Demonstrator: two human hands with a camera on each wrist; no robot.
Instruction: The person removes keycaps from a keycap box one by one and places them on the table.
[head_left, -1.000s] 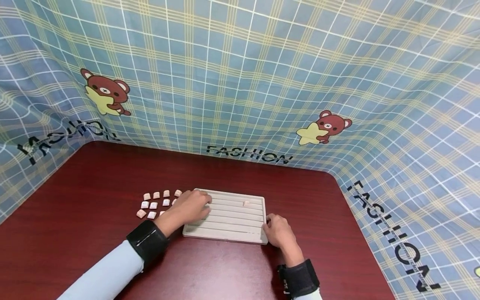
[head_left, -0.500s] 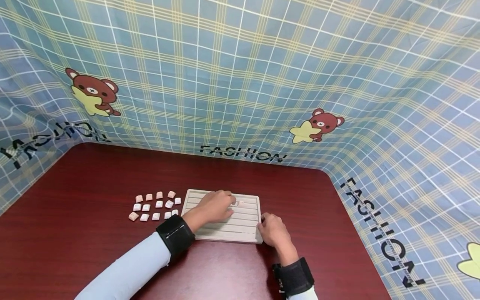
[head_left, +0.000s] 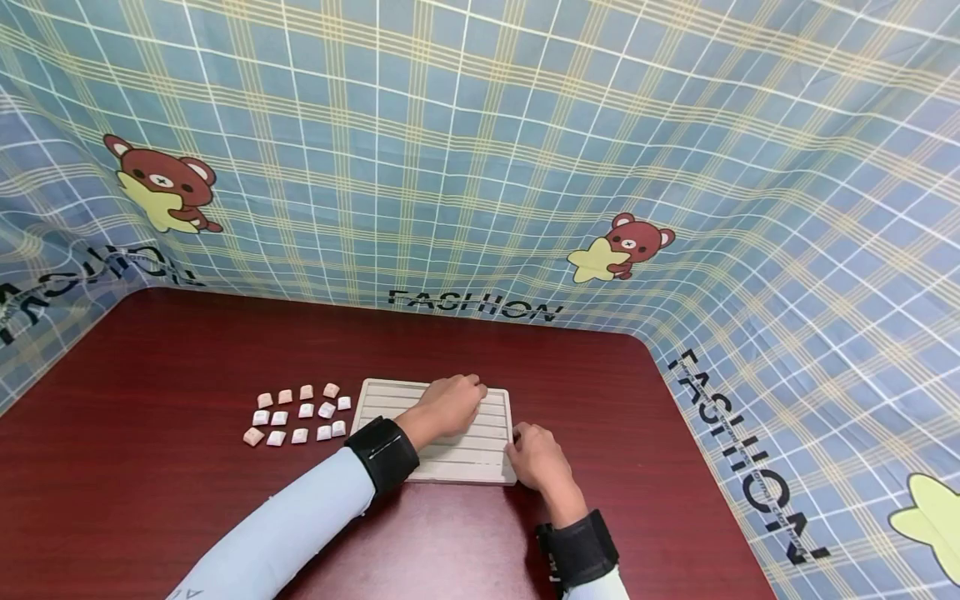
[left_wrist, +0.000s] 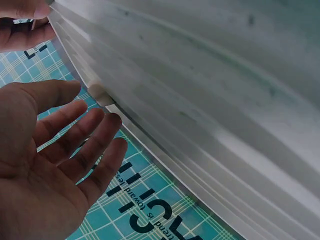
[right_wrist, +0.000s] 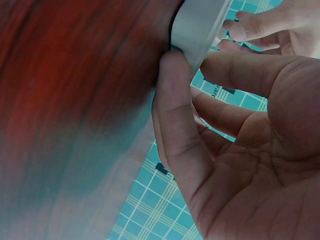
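A cream ridged tray (head_left: 386,396) lies on the table, with parallel grooves running across it. My left hand (head_left: 448,407) reaches over its far right part, covering part of the grooves. In the left wrist view the fingers (left_wrist: 102,130) are spread and loosely bent. A small cream tile (left_wrist: 100,94) sits on the tray just beyond the thumb and index tips, seemingly apart from them; the head view hides it behind the hand. My right hand (head_left: 538,458) pinches the tray's right edge between thumb and fingers, the tray's end (right_wrist: 197,30) showing in the right wrist view.
Left of the tray, several small white and pale pink tiles (head_left: 306,411) lie in loose rows on the dark red table (head_left: 187,350). A blue checked cloth (head_left: 360,167) with bear prints stands round the back and sides of the table.
My left hand has moved right across the tray, from its left edge to the far right part, and now covers the tile there. The right hand keeps its grip; the head view has shifted slightly.
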